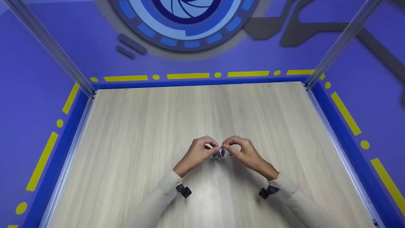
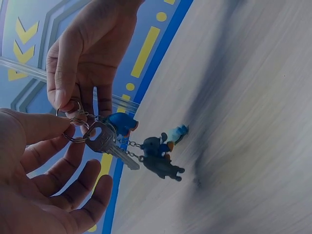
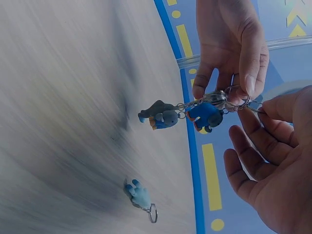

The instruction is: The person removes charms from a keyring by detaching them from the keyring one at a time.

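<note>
Thumb and fingertips of my left hand [image 1: 201, 151] pinch a metal key ring [image 2: 77, 130] with a silver key [image 2: 100, 139] on it. From it, on short chains, hang a grey animal charm [image 2: 163, 166] and a blue-grey one [image 2: 152, 146]. Close beside, my right hand [image 1: 250, 154] pinches another metal ring [image 2: 62, 108]. A blue animal charm [image 3: 207, 117] hangs by a chain near that ring. The rings meet between the fingertips; whether they are linked is too small to tell. Below, a light-blue charm [image 3: 141, 196] with its own ring [image 3: 153, 213] lies on the table.
The wooden table [image 1: 142, 126] carries shadows under both hands. Blue panels with yellow marks [image 1: 188, 76] wall it at the back and both sides, with metal posts [image 1: 50, 44] at the corners. A small black camera [image 1: 184, 191] sits on the left wrist, another [image 1: 268, 192] on the right.
</note>
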Available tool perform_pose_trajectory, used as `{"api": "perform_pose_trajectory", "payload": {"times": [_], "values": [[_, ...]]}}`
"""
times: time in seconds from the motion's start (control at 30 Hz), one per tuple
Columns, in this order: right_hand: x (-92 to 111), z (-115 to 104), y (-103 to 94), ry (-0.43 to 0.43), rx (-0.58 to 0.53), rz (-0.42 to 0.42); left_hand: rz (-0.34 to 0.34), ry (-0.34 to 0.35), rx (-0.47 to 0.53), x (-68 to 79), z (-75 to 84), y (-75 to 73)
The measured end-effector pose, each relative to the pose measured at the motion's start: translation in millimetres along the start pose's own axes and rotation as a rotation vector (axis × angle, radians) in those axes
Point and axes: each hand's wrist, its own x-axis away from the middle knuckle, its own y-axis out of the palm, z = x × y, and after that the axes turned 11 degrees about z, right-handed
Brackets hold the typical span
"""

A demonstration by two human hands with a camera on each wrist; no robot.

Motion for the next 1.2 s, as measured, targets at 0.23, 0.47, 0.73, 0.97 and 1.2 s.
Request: {"api": "perform_pose_trajectory", "payload": {"times": [0.23,0.47,0.73,0.97,1.2], "values": [[0.8,1.6,-0.2,-0.008,0.007,-0.01,0.006,-0.02,0.018,1.8,-0.8,-3.9],[2.9,3.3,-1.0,0.014,0.002,-0.003,0.006,-0.029,-0.003,3.1,-1.6,-7.5],[2.3,0.2,1.0,0.025,0.02,-0.001,0.024,-0.021,-0.034,2.8,-4.9,-7.8],[1.5,1.5,2.5,0.029,0.017,-0.005,0.038,0.011,-0.055,2.6,-5.4,-6.1],[0.8,1.5,2.6,-0.007,0.046,-0.024,0.039,0.048,-0.071,1.6,-3.8,-4.1]]}}
